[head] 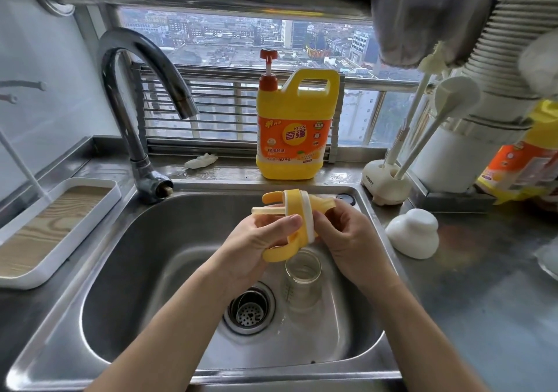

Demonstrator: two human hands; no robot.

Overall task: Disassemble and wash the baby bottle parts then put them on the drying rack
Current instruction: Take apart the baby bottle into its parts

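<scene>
Yellow jug [297, 125] labelled KEON 奇强, bottle top [294, 205] held above sink [145, 258]

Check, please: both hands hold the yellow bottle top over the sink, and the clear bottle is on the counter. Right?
One error: the head view shows the clear bottle in the sink, beside the drain. The rest holds.

"KEON", "奇强" on detergent jug [294, 131]
</scene>
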